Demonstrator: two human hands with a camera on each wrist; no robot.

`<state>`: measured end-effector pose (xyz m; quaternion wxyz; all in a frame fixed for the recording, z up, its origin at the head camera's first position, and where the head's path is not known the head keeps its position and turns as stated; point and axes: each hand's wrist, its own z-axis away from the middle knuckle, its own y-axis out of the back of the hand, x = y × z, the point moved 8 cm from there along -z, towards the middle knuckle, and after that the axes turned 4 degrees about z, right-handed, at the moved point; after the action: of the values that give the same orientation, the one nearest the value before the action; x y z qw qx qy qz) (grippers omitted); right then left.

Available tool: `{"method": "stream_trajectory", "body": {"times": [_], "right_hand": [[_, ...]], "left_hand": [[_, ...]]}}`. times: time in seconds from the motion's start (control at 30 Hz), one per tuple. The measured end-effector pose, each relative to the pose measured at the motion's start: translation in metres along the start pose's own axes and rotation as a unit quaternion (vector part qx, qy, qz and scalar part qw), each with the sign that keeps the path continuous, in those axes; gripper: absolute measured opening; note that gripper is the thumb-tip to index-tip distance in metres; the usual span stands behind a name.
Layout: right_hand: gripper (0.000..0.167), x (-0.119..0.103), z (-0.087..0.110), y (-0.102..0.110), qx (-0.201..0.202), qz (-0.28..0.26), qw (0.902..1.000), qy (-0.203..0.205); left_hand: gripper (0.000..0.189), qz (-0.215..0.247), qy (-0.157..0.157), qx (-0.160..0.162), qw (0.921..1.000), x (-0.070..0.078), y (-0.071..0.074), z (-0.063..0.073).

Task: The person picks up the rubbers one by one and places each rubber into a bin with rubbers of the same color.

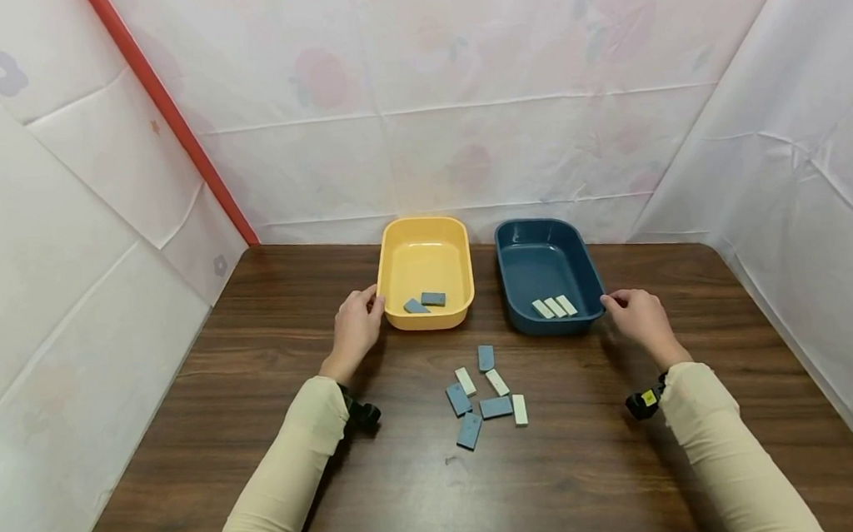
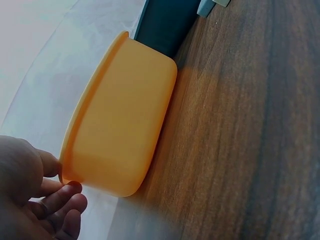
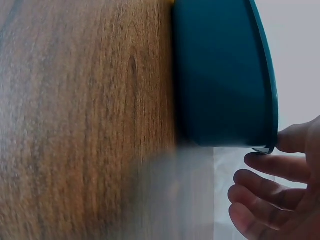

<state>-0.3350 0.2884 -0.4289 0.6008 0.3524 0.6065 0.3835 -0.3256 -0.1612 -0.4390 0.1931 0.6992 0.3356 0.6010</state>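
Along the desk's (image 1: 564, 489) far edge, the left hand (image 1: 356, 321) is pinching the yellow tray (image 1: 431, 321) and the right hand (image 1: 641, 322) is pinching the blue tray (image 1: 551, 325), both by their rims; these are looking light, stiff, smooth.

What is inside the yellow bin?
Two grey-blue blocks lie toward the near end of the yellow bin. Its near wall covers the left block's lower edge, so anything directly behind that wall stays hidden.

Two trays (image 1: 426, 259), six blue tiles (image 1: 495, 407), six white tiles (image 1: 519, 410)
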Motion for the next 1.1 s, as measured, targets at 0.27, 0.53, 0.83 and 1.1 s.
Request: {"method": "stream_trajectory", "body": {"times": [0.27, 0.53, 0.83, 1.1], "right_hand": [[0.049, 0.001, -0.001, -0.002, -0.011, -0.01, 0.9999, -0.003], [0.048, 0.002, -0.002, -0.002, -0.013, -0.013, 0.9998, -0.004], [0.05, 0.002, -0.002, -0.003, -0.019, -0.011, 0.9998, 0.0], [0.05, 0.002, -0.001, -0.003, -0.018, -0.011, 0.9998, -0.007]], "left_hand": [[0.033, 0.021, -0.018, 0.028, 0.9992, 0.005, 0.008, 0.003], [0.034, 0.012, -0.068, 0.026, 0.9973, 0.031, 0.014, 0.013], [0.039, -0.019, -0.122, -0.045, 0.9913, 0.063, 0.001, 0.033], [0.041, -0.055, -0.168, -0.167, 0.9701, 0.085, -0.033, 0.063]]}}
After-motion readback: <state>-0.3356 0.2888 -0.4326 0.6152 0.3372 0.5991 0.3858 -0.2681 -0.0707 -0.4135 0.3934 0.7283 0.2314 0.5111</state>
